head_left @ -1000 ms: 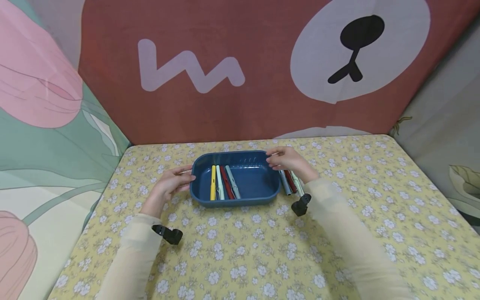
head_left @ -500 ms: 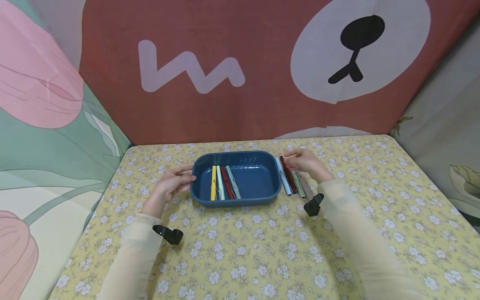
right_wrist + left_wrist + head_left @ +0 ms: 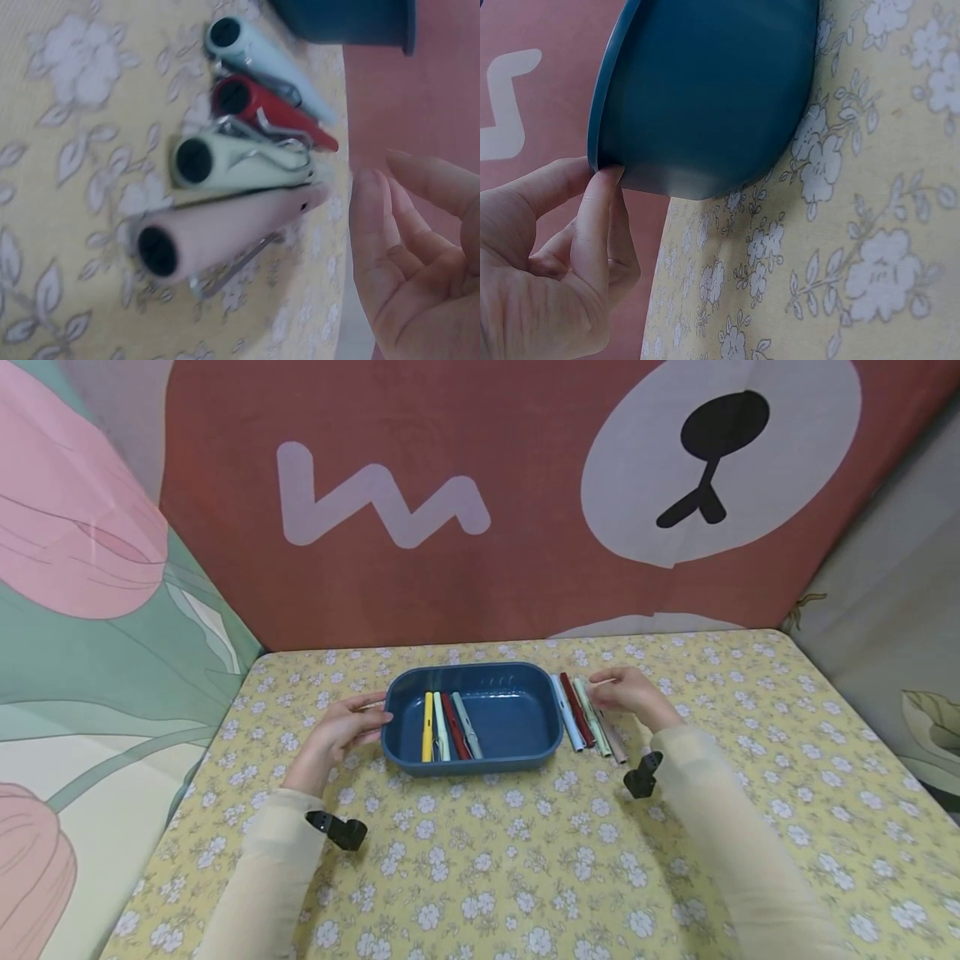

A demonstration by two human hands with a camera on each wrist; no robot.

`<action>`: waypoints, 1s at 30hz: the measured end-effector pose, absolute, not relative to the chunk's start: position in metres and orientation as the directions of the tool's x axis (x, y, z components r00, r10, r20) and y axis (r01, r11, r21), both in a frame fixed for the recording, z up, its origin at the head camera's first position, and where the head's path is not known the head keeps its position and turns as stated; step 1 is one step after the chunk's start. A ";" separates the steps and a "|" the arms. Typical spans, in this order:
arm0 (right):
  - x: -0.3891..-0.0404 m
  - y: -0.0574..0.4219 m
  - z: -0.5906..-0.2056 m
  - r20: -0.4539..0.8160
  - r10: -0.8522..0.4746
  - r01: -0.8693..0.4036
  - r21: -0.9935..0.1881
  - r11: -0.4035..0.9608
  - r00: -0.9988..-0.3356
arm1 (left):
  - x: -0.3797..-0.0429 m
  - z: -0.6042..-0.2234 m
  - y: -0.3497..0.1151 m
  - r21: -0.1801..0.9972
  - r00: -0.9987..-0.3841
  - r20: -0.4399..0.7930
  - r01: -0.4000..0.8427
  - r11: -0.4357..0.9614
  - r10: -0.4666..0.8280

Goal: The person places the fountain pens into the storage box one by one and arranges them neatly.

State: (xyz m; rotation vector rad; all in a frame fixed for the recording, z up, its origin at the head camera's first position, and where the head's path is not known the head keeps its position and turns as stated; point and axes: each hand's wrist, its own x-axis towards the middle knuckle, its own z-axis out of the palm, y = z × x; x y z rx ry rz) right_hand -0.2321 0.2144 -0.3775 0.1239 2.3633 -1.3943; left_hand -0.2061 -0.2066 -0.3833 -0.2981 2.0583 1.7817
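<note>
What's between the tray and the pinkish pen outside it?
Going outward from the tray: a light blue pen, a red pen and a pale green pen. Both the head and right wrist views show this.

no word, brand or number can be read — the marks (image 3: 497,680) inside the blue tray (image 3: 468,767) are too small; the pale zigzag (image 3: 372,478), left on the far red backdrop (image 3: 525,585) — no sure letter.

bin (image 3: 513,727) x1 | pens (image 3: 427,727) inside x4 | pens (image 3: 567,714) on tbl (image 3: 465,868) x4 | hands (image 3: 341,728) (image 3: 632,693) x2 | cams (image 3: 351,835) (image 3: 641,777) x2
</note>
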 end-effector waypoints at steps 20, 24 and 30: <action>-0.224 0.229 -0.395 -0.385 -0.122 0.281 -0.823 0.494 -0.915 | -0.206 -0.383 -0.206 0.894 -0.896 -0.435 -0.417 0.163 0.091; -0.225 0.230 -0.398 -0.382 -0.123 0.280 -0.827 0.487 -0.916 | -0.206 -0.383 -0.206 0.893 -0.895 -0.436 -0.419 0.164 0.089; -0.226 0.230 -0.400 -0.388 -0.117 0.286 -0.821 0.494 -0.914 | -0.205 -0.382 -0.206 0.896 -0.899 -0.428 -0.409 0.173 0.092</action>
